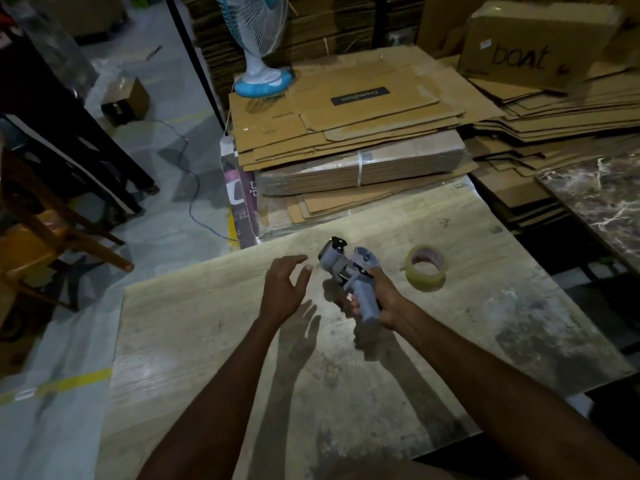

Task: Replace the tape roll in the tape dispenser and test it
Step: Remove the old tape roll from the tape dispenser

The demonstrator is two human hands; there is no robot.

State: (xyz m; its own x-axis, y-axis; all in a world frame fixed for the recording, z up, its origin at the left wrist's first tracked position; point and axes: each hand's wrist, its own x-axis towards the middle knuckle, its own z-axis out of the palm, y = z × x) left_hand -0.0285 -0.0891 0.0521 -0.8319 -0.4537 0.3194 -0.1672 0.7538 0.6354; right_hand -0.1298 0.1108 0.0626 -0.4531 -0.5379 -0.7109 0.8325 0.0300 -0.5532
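A grey hand-held tape dispenser [343, 263] is raised just above the pale wooden table [214, 341], its black cutter end pointing away from me. No roll sits on its round hub. My right hand [377, 299] grips the dispenser's handle. My left hand [285, 285] hovers to the left of the dispenser, fingers spread, touching nothing. A roll of clear tape [426, 268] lies flat on the table to the right of the dispenser, apart from both hands.
Stacks of flattened cardboard [346, 133] rise behind the table's far edge, with a blue-and-white fan [259, 64] and a printed carton [533, 46] on top. A marble-patterned slab [599, 202] lies at the right. A wooden chair [45, 230] stands on the floor at the left.
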